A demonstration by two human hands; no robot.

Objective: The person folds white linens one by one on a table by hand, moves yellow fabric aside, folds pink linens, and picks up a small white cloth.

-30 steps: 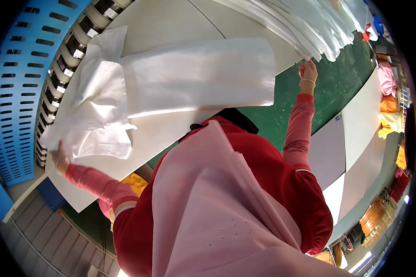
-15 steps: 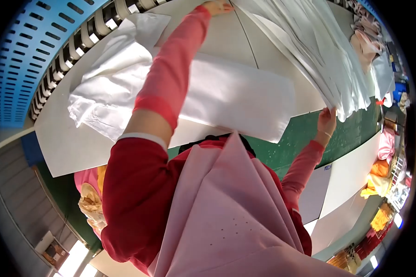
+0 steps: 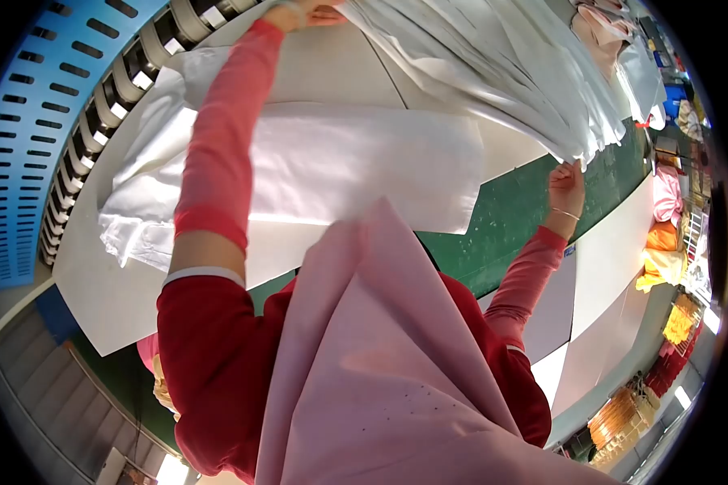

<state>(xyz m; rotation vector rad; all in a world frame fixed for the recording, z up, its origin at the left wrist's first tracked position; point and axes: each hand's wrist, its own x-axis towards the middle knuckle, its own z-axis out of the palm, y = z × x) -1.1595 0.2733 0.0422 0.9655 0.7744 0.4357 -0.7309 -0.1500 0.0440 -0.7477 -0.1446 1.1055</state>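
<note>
I have left hand (image 3: 311, 14) and right hand (image 3: 567, 187) pinching rumpled, thin white fabric sheet (image 3: 501, 73), its edge spanning between hands. Likely spreading step; next move calls for even pull.

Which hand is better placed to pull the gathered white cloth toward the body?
Probably the right hand: it pinches the gathered white cloth at its nearer edge, while the left hand is stretched farther out.

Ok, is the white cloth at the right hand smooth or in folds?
In folds: long creases run along the white cloth above the right hand.
</note>
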